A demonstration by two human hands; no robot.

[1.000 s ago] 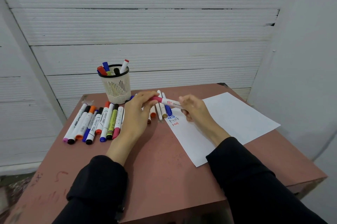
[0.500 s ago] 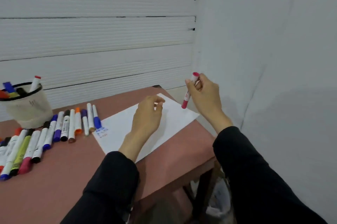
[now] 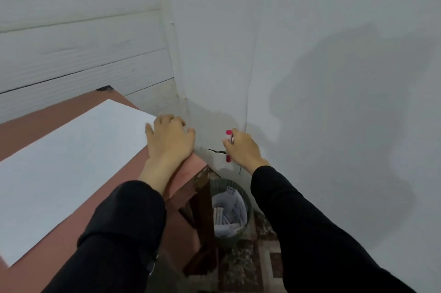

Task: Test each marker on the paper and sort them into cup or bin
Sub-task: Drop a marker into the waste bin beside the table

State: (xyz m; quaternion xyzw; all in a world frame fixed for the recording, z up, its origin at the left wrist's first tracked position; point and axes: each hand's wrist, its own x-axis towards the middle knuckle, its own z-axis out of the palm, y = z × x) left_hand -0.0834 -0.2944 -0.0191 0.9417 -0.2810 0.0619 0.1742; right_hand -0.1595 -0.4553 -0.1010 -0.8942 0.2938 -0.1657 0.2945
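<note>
With the left hand [image 3: 170, 142] resting loosely curled on the surface [image 3: 191, 168] corner, lower the right hand [image 3: 243, 149], gripping the pink marker [image 3: 228, 147], directly above the bin [image 3: 248, 199] before releasing.

Two hands [image 3: 170, 142], one marker [image 3: 228, 147], one paper [image 3: 71, 161], one bin [image 3: 247, 202].
</note>
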